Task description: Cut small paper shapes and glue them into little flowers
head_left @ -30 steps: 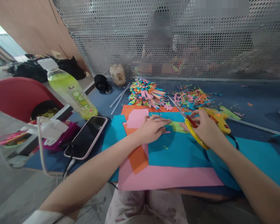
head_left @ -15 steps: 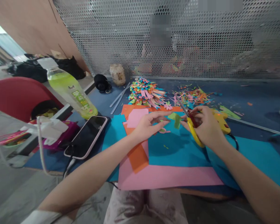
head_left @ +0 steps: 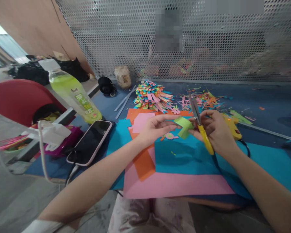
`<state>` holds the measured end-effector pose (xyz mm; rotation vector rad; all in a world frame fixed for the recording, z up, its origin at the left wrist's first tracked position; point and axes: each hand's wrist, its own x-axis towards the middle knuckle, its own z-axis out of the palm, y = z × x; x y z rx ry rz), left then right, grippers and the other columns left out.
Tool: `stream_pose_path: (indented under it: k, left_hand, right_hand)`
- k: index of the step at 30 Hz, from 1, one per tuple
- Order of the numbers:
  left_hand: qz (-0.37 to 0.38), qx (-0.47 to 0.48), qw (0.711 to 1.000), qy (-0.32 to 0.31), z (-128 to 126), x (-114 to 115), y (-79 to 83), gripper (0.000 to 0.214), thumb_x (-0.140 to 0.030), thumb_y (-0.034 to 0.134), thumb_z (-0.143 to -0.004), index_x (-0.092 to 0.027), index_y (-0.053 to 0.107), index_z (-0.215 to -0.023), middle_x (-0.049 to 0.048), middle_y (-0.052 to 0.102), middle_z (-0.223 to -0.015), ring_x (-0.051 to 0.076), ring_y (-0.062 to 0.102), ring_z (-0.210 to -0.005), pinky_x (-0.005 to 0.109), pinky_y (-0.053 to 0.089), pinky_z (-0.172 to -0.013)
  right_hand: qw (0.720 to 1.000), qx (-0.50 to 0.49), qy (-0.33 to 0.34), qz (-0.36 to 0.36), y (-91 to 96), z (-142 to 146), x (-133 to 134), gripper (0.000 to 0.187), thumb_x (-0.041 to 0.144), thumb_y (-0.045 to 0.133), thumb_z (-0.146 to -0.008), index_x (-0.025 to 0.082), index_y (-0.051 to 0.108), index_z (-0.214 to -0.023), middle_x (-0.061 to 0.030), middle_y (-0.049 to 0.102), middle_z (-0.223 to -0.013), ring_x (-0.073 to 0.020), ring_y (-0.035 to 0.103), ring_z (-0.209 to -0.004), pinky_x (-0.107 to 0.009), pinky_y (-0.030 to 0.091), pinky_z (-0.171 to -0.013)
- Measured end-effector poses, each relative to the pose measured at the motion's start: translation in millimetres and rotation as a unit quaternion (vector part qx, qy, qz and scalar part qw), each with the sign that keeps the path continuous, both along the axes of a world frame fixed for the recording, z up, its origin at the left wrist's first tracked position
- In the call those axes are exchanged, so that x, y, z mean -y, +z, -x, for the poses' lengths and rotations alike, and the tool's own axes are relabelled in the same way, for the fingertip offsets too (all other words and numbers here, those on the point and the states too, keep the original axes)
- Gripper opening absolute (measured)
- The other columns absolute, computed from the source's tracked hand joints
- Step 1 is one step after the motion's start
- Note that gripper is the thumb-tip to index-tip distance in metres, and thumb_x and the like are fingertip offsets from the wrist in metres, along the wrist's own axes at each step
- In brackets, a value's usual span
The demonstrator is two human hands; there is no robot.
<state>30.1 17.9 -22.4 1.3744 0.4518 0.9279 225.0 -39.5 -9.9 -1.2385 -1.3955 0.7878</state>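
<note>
My left hand (head_left: 157, 127) is closed, its fingertips pinching the left end of a small folded piece of light green paper (head_left: 184, 127). In my right hand (head_left: 215, 131) is a pair of scissors (head_left: 203, 136) with yellow handles, blades pointing up and away. My right thumb and fingertip also touch the green paper's right edge. Both hands hover over a blue sheet (head_left: 179, 161). Just below the green paper lies a pink and green paper cutout (head_left: 170, 136). A small pink paper flower (head_left: 175, 110) lies beyond my hands.
Beyond the sheets stands a cone of colourful paper fringes (head_left: 151, 97), beside a heap of paper shreds (head_left: 203, 100). A phone (head_left: 91, 142) and a tilted-looking drink bottle (head_left: 74, 92) are at the left. A yellow device (head_left: 232, 127) sits behind my right hand. Perforated metal mesh (head_left: 135, 42) backs the table.
The green paper has turned so that its broad face shows more. The scissors in my right hand have swung more upright, and the cutout below is less covered.
</note>
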Motion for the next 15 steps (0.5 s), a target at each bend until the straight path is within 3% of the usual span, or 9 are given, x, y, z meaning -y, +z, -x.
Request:
stream_pose_path:
  k: [4,8,11,15]
  left_hand:
    - [-0.101,-0.077,0.992,-0.009,0.6,0.7,-4.6,0.052,-0.023,0.062,-0.076,-0.017,0.047,-0.126,0.0102,0.066,-0.102,0.017,0.065,-0.085,0.029,0.053,-0.073]
    - [-0.226,-0.143,0.963,-0.036,1.6,1.6,-9.8,0.093,-0.02,0.067,-0.071,-0.023,0.008,-0.143,0.0114,0.064,-0.106,0.018,0.063,-0.09,0.029,0.05,-0.074]
    - [-0.222,-0.163,0.959,-0.063,0.6,5.6,-9.4,0.106,-0.021,0.069,-0.071,-0.02,-0.009,-0.143,0.0121,0.067,-0.099,0.02,0.062,-0.093,0.031,0.049,-0.077]
    - [-0.165,-0.149,0.973,-0.07,-4.2,13.4,-9.3,0.111,-0.024,0.071,-0.069,-0.021,-0.012,-0.142,0.0083,0.068,-0.09,0.019,0.064,-0.086,0.031,0.047,-0.076]
  right_hand:
    - [1.0,0.016,0.006,0.017,3.1,0.3,0.8,0.048,0.014,0.075,-0.055,0.025,0.042,-0.088,0.0058,0.058,-0.071,-0.012,0.058,-0.061,-0.022,0.046,-0.054]
    - [1.0,-0.011,-0.008,0.01,0.3,-4.0,-3.5,0.048,0.018,0.076,-0.056,0.025,0.041,-0.088,0.0074,0.057,-0.065,-0.0105,0.056,-0.054,-0.02,0.043,-0.048]
    - [1.0,-0.022,-0.014,0.007,-1.3,-5.6,-5.6,0.048,0.019,0.076,-0.057,0.025,0.04,-0.088,0.0076,0.057,-0.066,-0.0095,0.054,-0.052,-0.02,0.042,-0.047]
    - [1.0,-0.017,-0.008,-0.001,-0.3,1.2,-3.5,0.048,0.023,0.076,-0.057,0.026,0.039,-0.087,0.0076,0.057,-0.066,-0.0101,0.055,-0.052,-0.021,0.045,-0.047]
